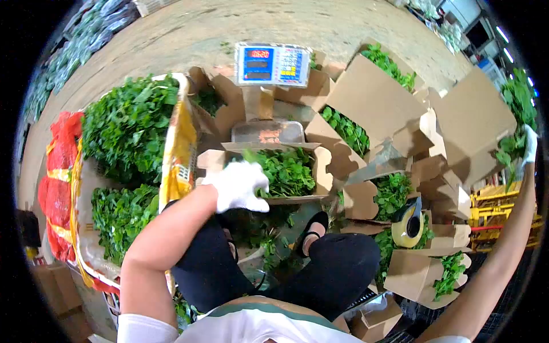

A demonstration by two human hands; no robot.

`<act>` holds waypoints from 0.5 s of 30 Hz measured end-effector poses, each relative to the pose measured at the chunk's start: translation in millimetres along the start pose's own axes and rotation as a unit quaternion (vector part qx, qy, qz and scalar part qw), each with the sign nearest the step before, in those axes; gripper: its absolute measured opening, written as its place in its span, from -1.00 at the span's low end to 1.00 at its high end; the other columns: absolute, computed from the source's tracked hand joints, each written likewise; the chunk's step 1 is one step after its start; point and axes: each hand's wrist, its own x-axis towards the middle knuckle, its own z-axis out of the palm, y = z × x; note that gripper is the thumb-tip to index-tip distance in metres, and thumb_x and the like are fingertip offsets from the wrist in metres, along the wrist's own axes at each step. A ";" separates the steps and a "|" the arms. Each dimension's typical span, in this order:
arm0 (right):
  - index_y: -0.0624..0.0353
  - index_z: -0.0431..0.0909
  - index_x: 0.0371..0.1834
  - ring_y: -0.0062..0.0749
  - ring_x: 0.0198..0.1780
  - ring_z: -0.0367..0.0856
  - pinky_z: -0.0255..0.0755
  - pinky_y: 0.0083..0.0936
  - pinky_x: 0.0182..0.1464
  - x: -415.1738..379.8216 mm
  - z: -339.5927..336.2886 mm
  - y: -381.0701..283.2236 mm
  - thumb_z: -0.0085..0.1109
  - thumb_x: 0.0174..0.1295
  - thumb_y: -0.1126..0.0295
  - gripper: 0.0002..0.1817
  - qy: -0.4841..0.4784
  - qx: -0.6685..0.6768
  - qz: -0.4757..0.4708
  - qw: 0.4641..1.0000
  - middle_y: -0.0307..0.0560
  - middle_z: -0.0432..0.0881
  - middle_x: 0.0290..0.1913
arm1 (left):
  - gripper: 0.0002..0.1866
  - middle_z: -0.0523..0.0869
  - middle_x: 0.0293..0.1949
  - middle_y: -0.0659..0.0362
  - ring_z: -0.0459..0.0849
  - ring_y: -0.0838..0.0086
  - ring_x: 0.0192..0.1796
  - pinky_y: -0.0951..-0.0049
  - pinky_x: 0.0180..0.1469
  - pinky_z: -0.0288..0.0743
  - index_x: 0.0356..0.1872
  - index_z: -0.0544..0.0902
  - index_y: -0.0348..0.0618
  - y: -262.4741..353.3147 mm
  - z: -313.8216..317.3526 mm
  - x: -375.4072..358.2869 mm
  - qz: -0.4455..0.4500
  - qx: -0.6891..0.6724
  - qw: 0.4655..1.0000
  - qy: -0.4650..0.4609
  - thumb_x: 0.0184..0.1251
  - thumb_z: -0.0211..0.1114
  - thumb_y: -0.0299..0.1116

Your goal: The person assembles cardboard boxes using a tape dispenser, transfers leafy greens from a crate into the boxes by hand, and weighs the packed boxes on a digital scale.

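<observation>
My left hand, in a white glove, hovers at the left side of an open cardboard box filled with leafy greens. Its fingers are slightly bent, with the thumb apart and nothing visible in the gap. A blurred green leaf shows just above the glove. At the far right, my right hand, also gloved, is raised and closed around a bunch of leafy greens; its fingers are partly hidden at the view's edge. Behind the box stands a digital scale with a lit red readout.
A large basket of greens stands left, beside red net bags. Several cardboard boxes with greens crowd the right. A tape dispenser rests on one. Yellow crates sit below my right hand. Loose leaves lie between my feet.
</observation>
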 end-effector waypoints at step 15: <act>0.19 0.42 -0.60 -0.60 -0.49 0.29 0.19 -0.58 -0.40 -136.9 -10.1 -64.6 0.01 -0.23 0.46 -0.92 -0.140 -0.036 0.071 0.987 -0.35 0.40 -0.55 | -0.48 0.57 -0.15 -0.08 0.54 0.10 -0.09 0.26 -0.12 0.45 -0.19 0.56 -0.20 -26.3 28.7 41.2 -0.131 0.118 0.984 -0.015 -0.16 0.33 -0.05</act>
